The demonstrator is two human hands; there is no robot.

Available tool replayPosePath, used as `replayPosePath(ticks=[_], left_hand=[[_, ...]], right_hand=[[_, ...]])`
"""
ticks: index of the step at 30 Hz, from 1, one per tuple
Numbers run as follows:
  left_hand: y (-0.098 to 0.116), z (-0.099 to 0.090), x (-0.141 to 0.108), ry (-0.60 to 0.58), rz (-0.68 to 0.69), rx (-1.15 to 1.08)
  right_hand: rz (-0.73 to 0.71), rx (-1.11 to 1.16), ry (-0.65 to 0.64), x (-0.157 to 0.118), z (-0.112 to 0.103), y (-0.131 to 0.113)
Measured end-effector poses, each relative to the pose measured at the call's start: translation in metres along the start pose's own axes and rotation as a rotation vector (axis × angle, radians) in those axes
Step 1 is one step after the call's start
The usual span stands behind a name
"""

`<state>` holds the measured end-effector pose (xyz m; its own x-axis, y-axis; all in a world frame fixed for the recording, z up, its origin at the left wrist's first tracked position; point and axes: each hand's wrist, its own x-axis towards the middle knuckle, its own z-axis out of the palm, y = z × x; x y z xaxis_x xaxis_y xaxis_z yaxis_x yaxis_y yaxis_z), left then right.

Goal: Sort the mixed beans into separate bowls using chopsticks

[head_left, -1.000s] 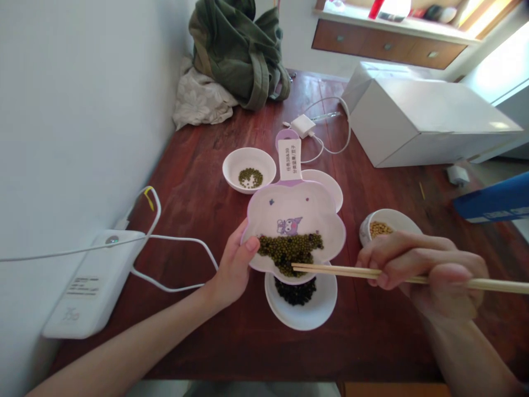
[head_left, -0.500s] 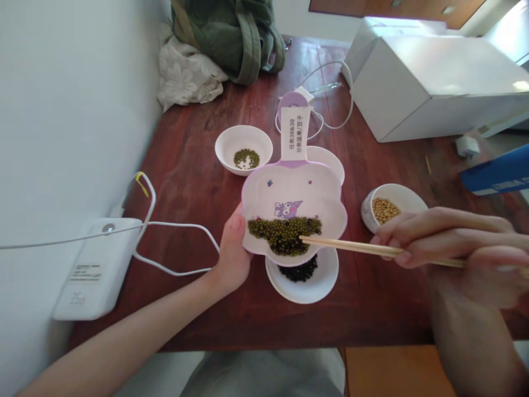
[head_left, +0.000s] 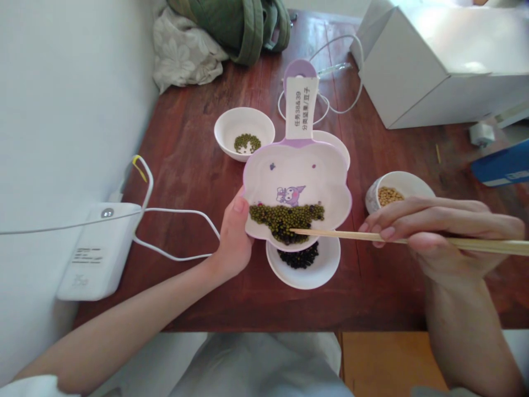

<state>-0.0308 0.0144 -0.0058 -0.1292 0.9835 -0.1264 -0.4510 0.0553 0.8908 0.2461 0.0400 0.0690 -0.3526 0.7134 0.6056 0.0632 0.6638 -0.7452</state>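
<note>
My left hand (head_left: 236,234) grips the left rim of a white, purple-edged cartoon dish (head_left: 297,173), thumb on top. The dish is tilted towards me, and green beans mixed with some dark ones (head_left: 285,218) are gathered along its near side. In my right hand (head_left: 442,234) is a pair of wooden chopsticks (head_left: 351,235), their tips in the beans. Under the dish's near edge stands a white bowl (head_left: 306,280) of black beans (head_left: 300,257). Farther off, another white bowl (head_left: 229,124) contains some green beans (head_left: 247,143). A third bowl (head_left: 336,144) is mostly hidden behind the dish.
A bowl (head_left: 409,182) of yellow beans stands behind my right hand. On the left lies a white power bank (head_left: 97,253) with cables. A white box (head_left: 413,71), a blue object (head_left: 502,165), a plug (head_left: 481,134) and a green bag (head_left: 231,27) are farther back.
The chopstick tips have moved slightly left within the beans, and my right hand has turned a little. The view has tipped, so most of the table appears higher. My left hand keeps its hold.
</note>
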Motion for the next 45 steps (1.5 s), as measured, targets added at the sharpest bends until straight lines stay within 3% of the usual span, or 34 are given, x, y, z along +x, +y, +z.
replayPosePath(ticks=[5,19,23,27,34,40,45], left_hand=[[-0.001,0.0,0.0,0.014,0.008,-0.005],[-0.002,-0.002,-0.001,0.009,0.016,-0.003],[-0.001,-0.002,0.0,-0.061,0.037,-0.006],[-0.001,-0.003,0.0,-0.041,0.044,0.001],[-0.003,-0.004,-0.001,-0.012,0.011,0.016],[-0.008,-0.005,0.002,-0.058,0.071,-0.047],[-0.007,-0.004,0.001,-0.068,0.039,-0.05]], right_hand=[[0.03,0.026,-0.018,-0.003,-0.001,0.005],[-0.085,-0.052,-0.004,-0.009,-0.004,0.007],[-0.116,-0.106,-0.038,-0.013,0.0,0.001],[-0.046,-0.143,0.007,-0.015,0.01,-0.003],[0.116,0.046,0.085,-0.013,0.016,0.005],[0.098,0.086,0.088,-0.013,0.015,0.011],[0.059,0.049,0.059,-0.015,0.01,0.01]])
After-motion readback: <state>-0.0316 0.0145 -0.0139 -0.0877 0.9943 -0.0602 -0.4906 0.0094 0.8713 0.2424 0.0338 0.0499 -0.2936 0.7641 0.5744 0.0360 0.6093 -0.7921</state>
